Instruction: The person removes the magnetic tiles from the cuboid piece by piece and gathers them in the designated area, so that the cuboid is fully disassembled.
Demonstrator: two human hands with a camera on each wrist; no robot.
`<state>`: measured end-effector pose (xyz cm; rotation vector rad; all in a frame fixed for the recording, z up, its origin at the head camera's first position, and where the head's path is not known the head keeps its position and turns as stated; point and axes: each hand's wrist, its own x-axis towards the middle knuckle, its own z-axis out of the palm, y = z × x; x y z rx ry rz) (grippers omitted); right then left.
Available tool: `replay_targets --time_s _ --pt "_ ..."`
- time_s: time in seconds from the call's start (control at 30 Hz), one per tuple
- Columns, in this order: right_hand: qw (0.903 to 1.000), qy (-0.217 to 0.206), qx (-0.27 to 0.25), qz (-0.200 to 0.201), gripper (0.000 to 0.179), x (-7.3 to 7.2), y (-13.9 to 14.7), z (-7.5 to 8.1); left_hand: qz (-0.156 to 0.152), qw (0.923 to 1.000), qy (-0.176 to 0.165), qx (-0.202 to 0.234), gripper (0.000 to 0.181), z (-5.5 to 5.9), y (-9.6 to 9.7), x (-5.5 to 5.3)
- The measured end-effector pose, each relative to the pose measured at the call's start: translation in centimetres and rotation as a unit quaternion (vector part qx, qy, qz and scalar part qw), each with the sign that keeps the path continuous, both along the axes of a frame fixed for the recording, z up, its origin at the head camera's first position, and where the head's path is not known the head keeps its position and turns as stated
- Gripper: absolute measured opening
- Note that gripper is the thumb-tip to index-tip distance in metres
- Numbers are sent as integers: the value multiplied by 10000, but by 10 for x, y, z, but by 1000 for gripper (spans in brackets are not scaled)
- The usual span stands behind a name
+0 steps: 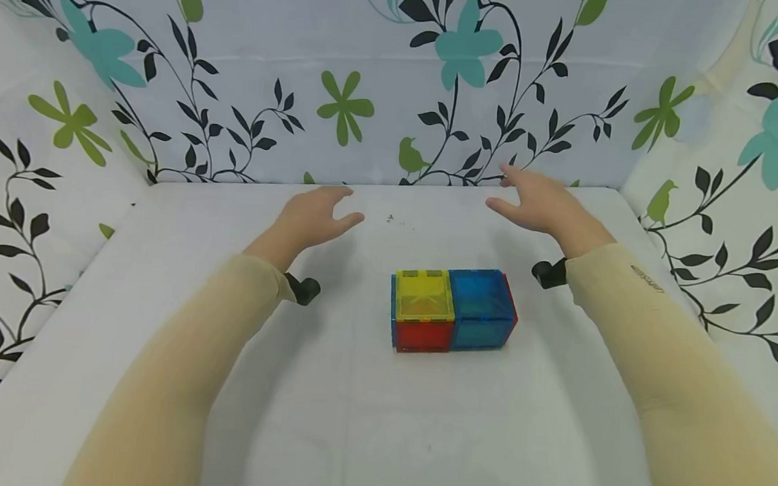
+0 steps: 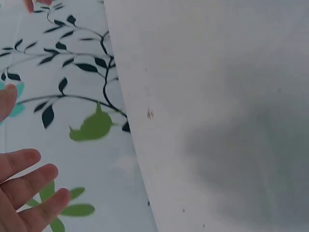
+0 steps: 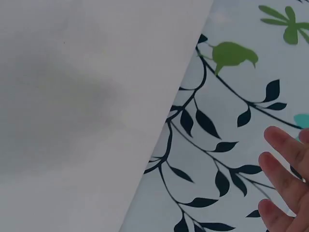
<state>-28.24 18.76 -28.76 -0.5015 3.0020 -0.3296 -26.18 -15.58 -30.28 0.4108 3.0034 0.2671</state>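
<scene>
A box-shaped block of translucent magnetic tiles [image 1: 452,310] lies on the white table, between the two forearms and nearer to me than the hands. Its left half has a yellow top and a red front; the right half is blue, with a red edge at the far right. My left hand [image 1: 312,216] is held over the table beyond the block and to its left, fingers relaxed and thumb apart, holding nothing. To the right and also beyond the block, my right hand [image 1: 540,204] has its fingers spread and holds nothing. Neither wrist view includes the block.
The white table [image 1: 364,427] ends at a back edge just past the hands. Behind it and at both sides hangs a curtain [image 1: 266,57] printed with leaves, flowers and birds. A dark wrist strap [image 1: 304,290] shows below the left cuff, and another [image 1: 550,274] below the right.
</scene>
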Motion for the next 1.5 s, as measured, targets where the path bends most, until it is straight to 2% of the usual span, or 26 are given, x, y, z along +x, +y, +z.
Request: replay_targets --time_s 0.17,0.33,0.43,0.6,0.73,1.0,1.2,1.5 --pt "9955 320 135 880 64 28 -6 -4 -346 9985 -252 343 62 -3 32 30" --pt "9890 334 341 1404 59 63 -11 -9 -909 9940 -597 138 72 -9 66 60" --pt "9872 301 357 1526 60 77 -13 -8 -1110 9922 -564 23 80 -10 77 71" --pt "9843 317 340 1704 62 89 -14 -10 -1441 9888 -370 -137 89 -13 87 84" --pt "9830 276 340 1785 67 96 -14 -15 -1638 9860 -240 -201 94 -17 91 91" --pt "9815 287 362 1856 74 106 -11 -24 -1757 9839 -48 -329 97 -21 99 98" --pt "9802 288 403 1917 72 110 -12 -27 -1777 9829 -87 -471 95 -24 101 99" --pt "9813 274 448 1853 72 111 -11 -31 -1706 9847 -142 -327 95 -29 102 97"
